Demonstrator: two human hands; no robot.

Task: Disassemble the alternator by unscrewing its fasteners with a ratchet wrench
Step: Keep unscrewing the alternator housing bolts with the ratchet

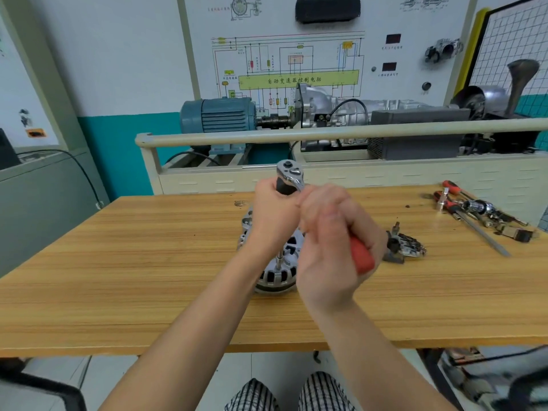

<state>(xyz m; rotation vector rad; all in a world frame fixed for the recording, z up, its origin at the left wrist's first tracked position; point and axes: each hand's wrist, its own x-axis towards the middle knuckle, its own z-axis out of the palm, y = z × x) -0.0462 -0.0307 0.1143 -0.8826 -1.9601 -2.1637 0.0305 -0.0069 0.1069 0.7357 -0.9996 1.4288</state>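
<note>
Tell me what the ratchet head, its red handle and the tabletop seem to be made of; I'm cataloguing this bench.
The shiny silver ratchet head looks like polished, chromed steel: it gives bright mirror-like glints. The red handle in the right hand looks like matte plastic or rubber; which, I cannot tell. The light brown tabletop shows streaky wood grain, perhaps laminate.

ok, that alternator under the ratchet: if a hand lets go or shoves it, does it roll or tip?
The alternator looks like a chunky ribbed metal casting, so probably heavy for its size and rigid. It seems to sit on a flat end face on the wooden table, so rolling looks unlikely. A side shove on the ratchet wrench, high above it, could tip it.
</note>
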